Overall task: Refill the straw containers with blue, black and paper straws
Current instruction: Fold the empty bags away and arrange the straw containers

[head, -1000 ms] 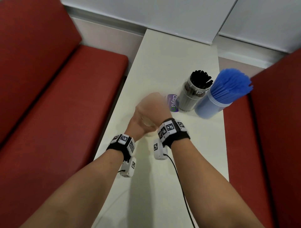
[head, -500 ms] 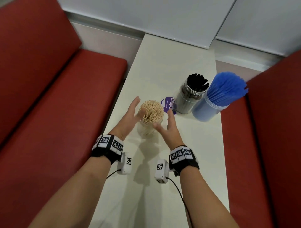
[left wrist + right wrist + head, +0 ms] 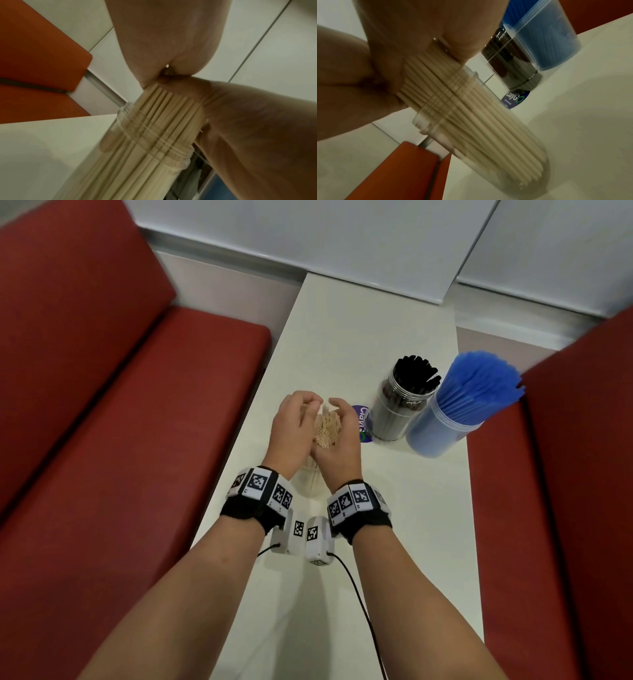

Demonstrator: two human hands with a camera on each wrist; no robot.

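A bundle of paper straws [image 3: 327, 430] stands in a clear jar [image 3: 309, 486] on the white table [image 3: 363, 337]. My left hand [image 3: 294, 424] and right hand [image 3: 343, 436] cup the bundle's upper part from both sides, fingers curled round it. In the left wrist view the paper straws [image 3: 163, 121] rise out of the jar's rim [image 3: 123, 112] into my palms. The right wrist view shows the paper straws [image 3: 453, 102] reaching down into the jar [image 3: 513, 169]. A jar of black straws [image 3: 400, 405] and a tub of blue straws [image 3: 455, 412] stand to the right.
A round purple sticker [image 3: 360, 423] lies on the table beside the black straw jar. Red bench seats [image 3: 120, 440] flank the narrow table on both sides. A white wall [image 3: 342, 234] closes the far end. Wrist camera cables trail over the near table.
Half a second ago both hands were spread open on either side of the straws. They have now closed in and wrap the bundle's top.
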